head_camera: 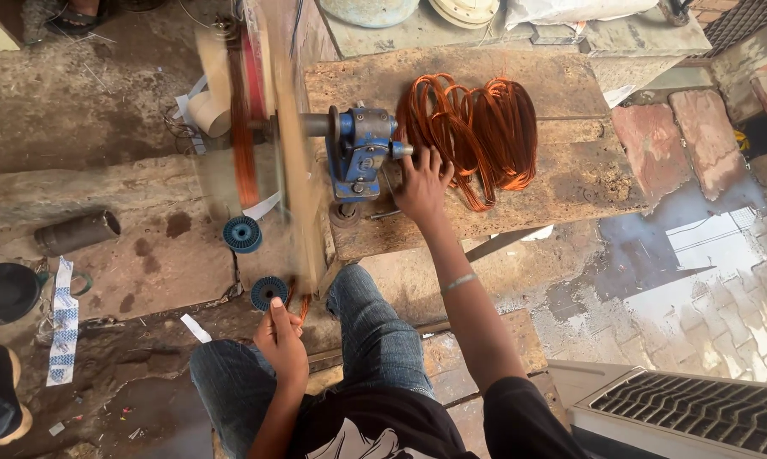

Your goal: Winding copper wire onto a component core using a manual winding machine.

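Observation:
A blue hand-cranked winding machine (359,151) is fixed to a worn wooden bench (570,183). My right hand (421,183) grips its crank handle, next to the blue body. On the machine's shaft a wooden former with copper wire (246,127) spins, blurred by motion. My left hand (281,340) is low between my knees, fingers pinched on the copper wire just below a blue spool (268,291). A second blue spool (242,234) lies on the ground farther off. Finished copper wire coils (481,127) are piled on the bench to the right of my right hand.
A dark metal tube (77,231) and a black bowl (5,291) lie at the left on the dirty floor. Paper strips (62,327) are scattered there. A white grille-topped appliance (698,412) stands at the lower right, and wet paving (689,255) lies beside the bench.

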